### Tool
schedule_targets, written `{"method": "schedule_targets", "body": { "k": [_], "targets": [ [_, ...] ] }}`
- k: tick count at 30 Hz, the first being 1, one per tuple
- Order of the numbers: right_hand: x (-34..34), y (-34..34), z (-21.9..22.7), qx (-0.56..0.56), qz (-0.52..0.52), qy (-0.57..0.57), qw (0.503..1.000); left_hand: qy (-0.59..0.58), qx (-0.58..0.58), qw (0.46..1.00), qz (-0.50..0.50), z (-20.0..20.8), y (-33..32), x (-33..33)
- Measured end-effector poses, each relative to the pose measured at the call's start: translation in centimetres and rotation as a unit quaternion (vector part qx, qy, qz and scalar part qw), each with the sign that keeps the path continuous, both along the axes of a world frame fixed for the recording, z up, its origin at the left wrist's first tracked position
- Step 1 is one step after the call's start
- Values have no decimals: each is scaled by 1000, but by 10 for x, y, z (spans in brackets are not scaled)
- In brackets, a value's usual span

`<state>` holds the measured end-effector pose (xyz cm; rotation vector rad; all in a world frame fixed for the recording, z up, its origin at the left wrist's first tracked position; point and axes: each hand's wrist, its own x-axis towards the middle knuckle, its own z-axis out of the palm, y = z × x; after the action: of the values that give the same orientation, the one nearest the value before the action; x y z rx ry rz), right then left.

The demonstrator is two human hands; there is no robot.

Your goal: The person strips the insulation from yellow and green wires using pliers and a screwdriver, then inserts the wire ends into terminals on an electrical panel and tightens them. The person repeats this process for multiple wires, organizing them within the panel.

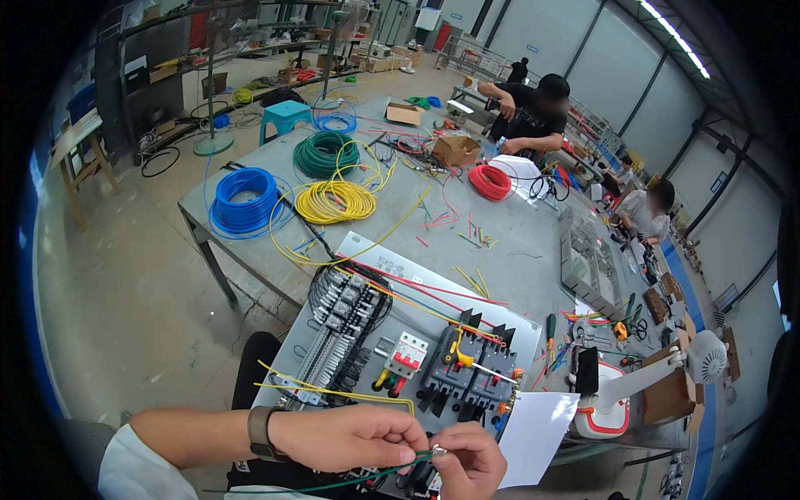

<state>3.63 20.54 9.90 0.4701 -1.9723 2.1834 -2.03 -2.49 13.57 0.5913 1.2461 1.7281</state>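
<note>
My left hand [354, 435], with a dark watch on its wrist, pinches a green wire [333, 483] near its end. Facing it, my right hand [472, 460] has thumb and fingertips closed on a small silvery metal piece [437, 450], apparently a terminal lug, at the wire's tip. Whether the wire sits inside it cannot be made out. Both hands are over the near edge of a grey mounting plate [367, 243]. On the plate are a terminal strip [329, 342], a white breaker with red levers [407, 354] and black breakers [454, 367]. Yellow wires [333, 389] lie across it.
Blue [243, 200], green [321, 155], yellow [335, 202] and red [490, 182] wire coils rest on the metal table [392, 225]. A yellow-handled tool [462, 354] lies on the black breakers. A white fan [642, 375] stands right. Two people [533, 117] work beyond.
</note>
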Motion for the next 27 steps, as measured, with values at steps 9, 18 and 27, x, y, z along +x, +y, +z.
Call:
{"method": "schedule_targets", "body": {
  "k": [9, 18, 27],
  "targets": [
    [-1, -7, 30, 102, 22, 57, 993, -131, 14, 990, -54, -15, -10, -3],
    [3, -6, 26, 76, 25, 83, 993, -154, 17, 987, -32, -13, -10, 6],
    [-21, 3, 12, -46, 73, 30, 996, -154, 22, 986, 65, -3, -1, 7]
  ]
}}
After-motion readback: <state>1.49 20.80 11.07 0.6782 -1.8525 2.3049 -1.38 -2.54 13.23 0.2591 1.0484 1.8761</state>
